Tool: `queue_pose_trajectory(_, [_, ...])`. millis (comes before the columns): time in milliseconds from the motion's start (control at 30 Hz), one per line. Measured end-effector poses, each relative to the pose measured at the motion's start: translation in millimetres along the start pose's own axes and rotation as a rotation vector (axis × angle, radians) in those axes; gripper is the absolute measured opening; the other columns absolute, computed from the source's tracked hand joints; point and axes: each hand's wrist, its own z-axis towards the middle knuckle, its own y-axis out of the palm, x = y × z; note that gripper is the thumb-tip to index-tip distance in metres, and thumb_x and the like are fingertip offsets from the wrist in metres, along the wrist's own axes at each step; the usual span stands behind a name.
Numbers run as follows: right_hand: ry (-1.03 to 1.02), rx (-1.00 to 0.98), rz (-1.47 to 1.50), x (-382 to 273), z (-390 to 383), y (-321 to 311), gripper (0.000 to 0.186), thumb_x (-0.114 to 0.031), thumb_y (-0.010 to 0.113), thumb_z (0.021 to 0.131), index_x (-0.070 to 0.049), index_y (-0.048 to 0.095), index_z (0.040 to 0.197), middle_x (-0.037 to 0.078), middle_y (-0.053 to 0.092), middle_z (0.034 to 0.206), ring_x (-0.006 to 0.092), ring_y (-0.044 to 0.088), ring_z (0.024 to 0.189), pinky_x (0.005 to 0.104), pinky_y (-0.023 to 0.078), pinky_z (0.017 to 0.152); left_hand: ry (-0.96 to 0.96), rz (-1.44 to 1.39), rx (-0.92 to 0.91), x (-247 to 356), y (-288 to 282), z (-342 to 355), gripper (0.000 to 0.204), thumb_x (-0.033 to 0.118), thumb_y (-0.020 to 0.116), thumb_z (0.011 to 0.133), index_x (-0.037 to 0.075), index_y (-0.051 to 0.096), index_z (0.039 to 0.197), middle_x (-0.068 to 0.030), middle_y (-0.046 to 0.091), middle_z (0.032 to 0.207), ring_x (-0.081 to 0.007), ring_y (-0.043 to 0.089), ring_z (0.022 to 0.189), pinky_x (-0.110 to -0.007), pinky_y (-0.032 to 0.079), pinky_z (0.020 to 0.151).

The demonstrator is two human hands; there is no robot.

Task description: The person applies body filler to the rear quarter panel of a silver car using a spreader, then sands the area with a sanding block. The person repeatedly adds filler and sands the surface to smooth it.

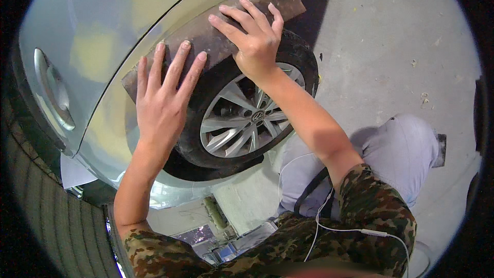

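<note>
A long, worn brown sheet [206,33] lies against the car's rear panel, curving along the top of the wheel arch. My left hand [163,100] rests on its lower-left part with fingers spread and stretched out. Farther up and to the right, my right hand [254,38] lies on the same sheet, its fingers apart and slightly bent. Both palms face the panel, and neither hand is wrapped round anything. Yellowish filler patches [105,123] show on the grey-blue bodywork around the sheet. Just below it is the wheel's black tyre [194,109] with a silver spoked rim [229,98].
The door handle [54,90] juts out at the left, beyond the dark door gap. Grey floor [391,46] with small scraps spreads to the right. A ribbed dark shutter [56,221] stands at lower left. A white cable [355,230] hangs across my camouflage shirt.
</note>
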Motion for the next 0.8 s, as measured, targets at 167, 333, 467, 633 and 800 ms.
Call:
queue_pose_trajectory(167, [0.022, 0.000, 0.048, 2, 6, 9, 0.042, -0.005, 0.070, 0.088, -0.034, 0.085, 0.115, -0.007, 0.077, 0.124, 0.0261, 0.067, 0.128, 0.0632, 0.032, 0.115, 0.017, -0.027, 0.019, -4, 5, 7, 0.068, 0.008, 0.062, 0.093, 0.026, 0.058, 0.159, -0.0098, 0.054, 0.162, -0.0447, 0.048, 0.150, -0.060, 0.037, 0.126])
queue_pose_trajectory(333, [0.042, -0.062, 0.039, -2, -7, 5, 0.042, -0.005, 0.071, 0.087, -0.033, 0.085, 0.114, -0.006, 0.077, 0.125, 0.0273, 0.067, 0.129, 0.0640, 0.032, 0.115, 0.020, -0.084, 0.025, 3, 12, -1, 0.064, 0.008, 0.062, 0.093, 0.021, 0.061, 0.155, -0.0132, 0.056, 0.158, -0.0472, 0.051, 0.146, -0.058, 0.041, 0.124])
queue_pose_trajectory(467, [0.046, -0.106, 0.055, -3, -16, -1, 0.042, -0.004, 0.071, 0.087, -0.032, 0.085, 0.115, -0.006, 0.077, 0.125, 0.0276, 0.067, 0.129, 0.0649, 0.032, 0.115, 0.023, -0.120, 0.018, 10, 12, -7, 0.063, 0.009, 0.062, 0.093, 0.019, 0.061, 0.154, -0.0144, 0.057, 0.157, -0.0477, 0.051, 0.145, -0.057, 0.042, 0.123])
queue_pose_trajectory(633, [0.040, -0.118, 0.046, -8, -17, -15, 0.041, -0.005, 0.070, 0.088, -0.031, 0.085, 0.116, -0.006, 0.077, 0.123, 0.0266, 0.067, 0.128, 0.0649, 0.033, 0.115, 0.031, -0.114, -0.065, 15, -4, -10, 0.065, 0.011, 0.063, 0.094, 0.022, 0.058, 0.157, -0.0129, 0.056, 0.159, -0.0467, 0.051, 0.147, -0.058, 0.039, 0.124])
queue_pose_trajectory(800, [0.018, -0.018, 0.003, -8, -2, -13, 0.041, -0.007, 0.070, 0.088, -0.033, 0.085, 0.116, -0.006, 0.077, 0.125, 0.0258, 0.068, 0.127, 0.0632, 0.034, 0.114, -0.005, -0.037, -0.038, 7, -19, -9, 0.067, 0.009, 0.062, 0.094, 0.027, 0.057, 0.159, -0.0076, 0.053, 0.164, -0.0422, 0.048, 0.151, -0.061, 0.036, 0.125])
